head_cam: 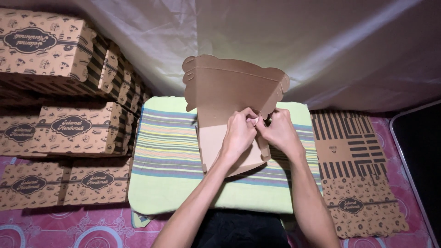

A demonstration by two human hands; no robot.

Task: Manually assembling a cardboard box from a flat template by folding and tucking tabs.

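Our left hand (239,133) and right hand (278,131) pinch half-folded box (220,92) right corner at desk (161,183) centre; lid open, left wall unfolded.

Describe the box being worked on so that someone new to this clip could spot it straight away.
Start at the striped green cushion in the middle. On it stands a half-folded cardboard box, pinched by the left hand and right hand. Unlike the finished boxes stacked left, its plain brown inside shows.

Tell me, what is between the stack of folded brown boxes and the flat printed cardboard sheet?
In the head view, the striped green cushion lies between them, bearing the half-folded brown cardboard box that both hands grip.
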